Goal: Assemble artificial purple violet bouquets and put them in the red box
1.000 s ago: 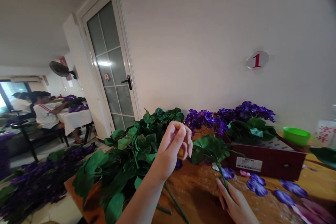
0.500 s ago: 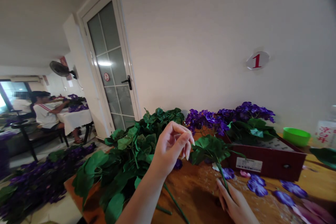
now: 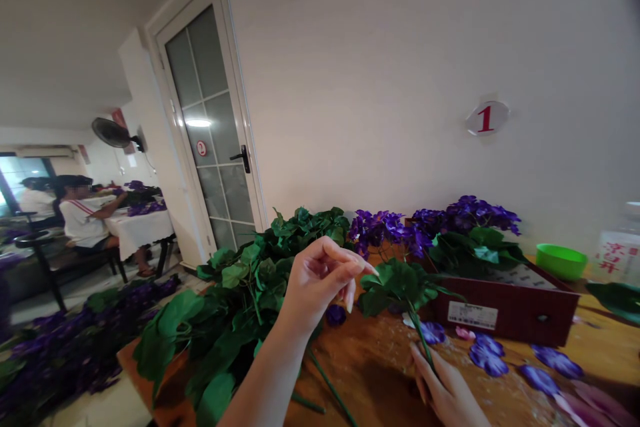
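My right hand is closed around the green stem of an artificial leaf spray, which stands tilted with its leaves upward. Just left of those leaves, my left hand is bent at the wrist with thumb and fingers pinched together. Its fingertips reach the spray's left leaf edge; whether they grip the leaf or something small is unclear. Behind my left forearm lies a heap of green leaf stems. Loose purple petals are scattered beside my right hand.
A dark red box on the wooden table holds purple flowers and leaves. Right of it are a green bowl and a clear bottle. Purple flower bunches lie at left. People sit at a farther table.
My left fingertips have stretched slightly to the right, up to the leaf edge. My right hand keeps its hold on the stem. The whole view has shifted a little.
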`<state>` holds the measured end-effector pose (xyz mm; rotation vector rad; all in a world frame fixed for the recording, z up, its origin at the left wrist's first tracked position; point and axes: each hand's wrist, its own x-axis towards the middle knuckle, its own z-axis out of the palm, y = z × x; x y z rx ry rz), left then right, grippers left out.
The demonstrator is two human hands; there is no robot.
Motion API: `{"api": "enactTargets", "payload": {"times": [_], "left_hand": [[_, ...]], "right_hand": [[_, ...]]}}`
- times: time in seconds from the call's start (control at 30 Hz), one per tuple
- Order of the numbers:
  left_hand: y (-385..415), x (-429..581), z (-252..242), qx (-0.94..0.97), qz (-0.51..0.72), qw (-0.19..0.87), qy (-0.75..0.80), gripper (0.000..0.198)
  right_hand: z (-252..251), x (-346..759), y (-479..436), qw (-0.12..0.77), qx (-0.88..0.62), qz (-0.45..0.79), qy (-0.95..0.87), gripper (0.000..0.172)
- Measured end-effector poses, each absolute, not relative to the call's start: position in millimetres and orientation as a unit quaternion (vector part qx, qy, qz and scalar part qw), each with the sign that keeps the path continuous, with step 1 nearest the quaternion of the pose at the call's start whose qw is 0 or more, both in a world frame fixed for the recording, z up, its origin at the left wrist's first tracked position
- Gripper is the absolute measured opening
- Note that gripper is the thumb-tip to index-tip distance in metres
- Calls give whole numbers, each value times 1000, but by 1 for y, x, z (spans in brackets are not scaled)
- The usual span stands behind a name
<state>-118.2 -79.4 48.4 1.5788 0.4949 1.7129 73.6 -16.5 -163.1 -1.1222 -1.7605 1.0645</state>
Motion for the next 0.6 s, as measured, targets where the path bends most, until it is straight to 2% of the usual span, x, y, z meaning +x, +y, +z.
{"api": "enactTargets", "payload": {"times": [0.6], "left_hand": [[-84, -119, 50, 629, 658, 378, 169, 16]], "right_hand": [[-165, 73, -18, 386, -445, 432, -683, 52]]}}
